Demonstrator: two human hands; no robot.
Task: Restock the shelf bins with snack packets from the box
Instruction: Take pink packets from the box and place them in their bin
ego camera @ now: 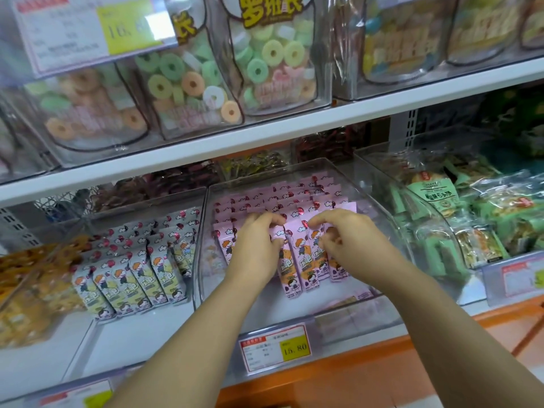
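2 bare hands are inside the middle clear plastic bin, which sits under the white shelf board.

Left hand: fingers curled down over the top of the front row of pink snack packets (glossy wrap, cartoon figure, orange panel on the face). Thumb and fingertips pinch a packet top.

Right hand: fingers curled as well, tips gripping the upper parts of the packets just right of the ones under the left hand. The hands are near each other and not touching; 1 packet top shows between them.

Packet location: all pink ones are in that middle bin, standing on end and tilted back, in rows running from the back wall forward. The front row stands set back from the bin's front wall.

Neighbours:
- Left bin: grey-white snack packets with the same cartoon and a yellow panel, in tilted rows.
- Far left: yellow packets, too blurred to read.
- Right bin: green wrapped packets mixed with clear-wrapped ones.
- Price label, white with a red header and a yellow block reading 15.80, clipped to the front rail below the middle bin.
- Orange trim strip runs below that rail.
- Above the board: clear bags of ring-shaped candies in green, yellow, orange and white.
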